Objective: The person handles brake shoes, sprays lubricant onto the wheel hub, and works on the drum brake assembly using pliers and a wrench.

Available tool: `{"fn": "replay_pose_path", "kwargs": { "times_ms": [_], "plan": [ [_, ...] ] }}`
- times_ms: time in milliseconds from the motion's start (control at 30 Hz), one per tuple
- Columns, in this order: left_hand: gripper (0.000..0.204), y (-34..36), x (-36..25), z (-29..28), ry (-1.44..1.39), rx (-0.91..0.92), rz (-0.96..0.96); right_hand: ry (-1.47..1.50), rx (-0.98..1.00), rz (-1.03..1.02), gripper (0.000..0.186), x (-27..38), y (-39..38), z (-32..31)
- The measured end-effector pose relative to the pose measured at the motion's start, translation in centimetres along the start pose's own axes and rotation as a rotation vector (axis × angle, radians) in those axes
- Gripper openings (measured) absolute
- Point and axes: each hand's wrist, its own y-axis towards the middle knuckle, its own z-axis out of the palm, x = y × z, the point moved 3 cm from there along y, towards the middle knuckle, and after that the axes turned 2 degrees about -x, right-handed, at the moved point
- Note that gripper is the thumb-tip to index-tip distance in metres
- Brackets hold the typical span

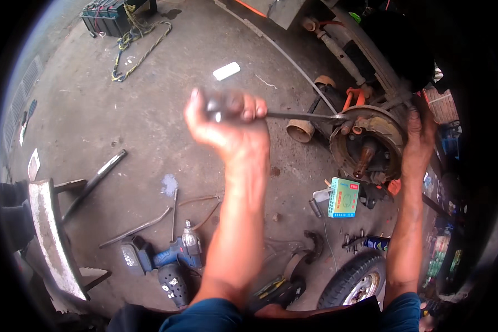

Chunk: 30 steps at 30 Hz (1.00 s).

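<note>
My left hand (229, 122), slightly blurred, is closed round the handle of a long metal tool (296, 115). The tool's far end meets the upper left part of a rusty brake assembly (340, 152), which has a greasy spindle (365, 157) sticking out of its middle. My right hand (418, 135) grips the right edge of that assembly, its fingers pointing upward beside a metal suspension arm (392, 83). An orange part (353, 96) shows just behind the assembly.
A blue cordless tool (169, 255), metal bars (99, 180), a boxed item (343, 197) and a tire (346, 285) lie on the concrete floor. A white-topped metal piece (47, 221) is at left, a dark box with rope (108, 22) at upper left, a metal cup (300, 130) beside the assembly.
</note>
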Motion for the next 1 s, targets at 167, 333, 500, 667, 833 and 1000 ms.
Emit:
{"fn": "replay_pose_path", "kwargs": {
  "times_ms": [167,333,500,667,833,1000],
  "plan": [
    [0.034,-0.2,-0.8,-4.8,-0.088,-0.342,-0.04,-0.008,0.07,-0.095,0.066,1.8,-0.1,0.7],
    [0.035,1.4,0.5,-2.8,-0.077,-0.246,-0.123,0.091,0.062,-0.021,0.068,1.7,0.0,0.1],
    [0.035,3.6,1.1,3.9,0.172,-0.008,-0.09,0.075,0.048,0.003,0.07,2.0,-0.2,0.3],
    [0.03,5.2,3.0,8.2,0.202,0.117,-0.243,0.128,0.073,0.018,0.067,2.6,-0.2,0.5],
    [0.037,4.6,1.7,4.1,0.171,0.029,-0.185,0.114,0.057,0.0,0.063,1.9,-0.3,0.4],
    [0.039,2.7,0.4,-1.0,-0.022,-0.285,-0.097,0.117,0.024,-0.025,0.061,0.8,-0.3,0.7]
  ]
}}
